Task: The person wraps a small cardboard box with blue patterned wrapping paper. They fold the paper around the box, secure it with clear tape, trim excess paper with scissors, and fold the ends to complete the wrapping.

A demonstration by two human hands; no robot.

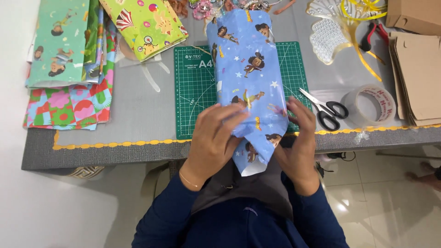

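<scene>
Blue-wrapped parcel (248, 78) mid-frame on the green cutting mat (193, 92), body covered, near end unsealed. Left hand (212, 140) and right hand (299, 140) grasping its lower flaps. Scissors (325, 109) and tape roll (371, 105) at right on the surface (138, 115).

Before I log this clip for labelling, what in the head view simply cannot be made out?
- What the blue cartoon-print wrapped parcel contains: the paper covers it fully.
- Left hand fingertips: tucked under the paper fold.
- Right hand palm: turned away from the camera.
- Brown cardboard stack: cut off by the right edge.
- Beads and trinkets: cut off by the top edge, too small to identify.
</scene>
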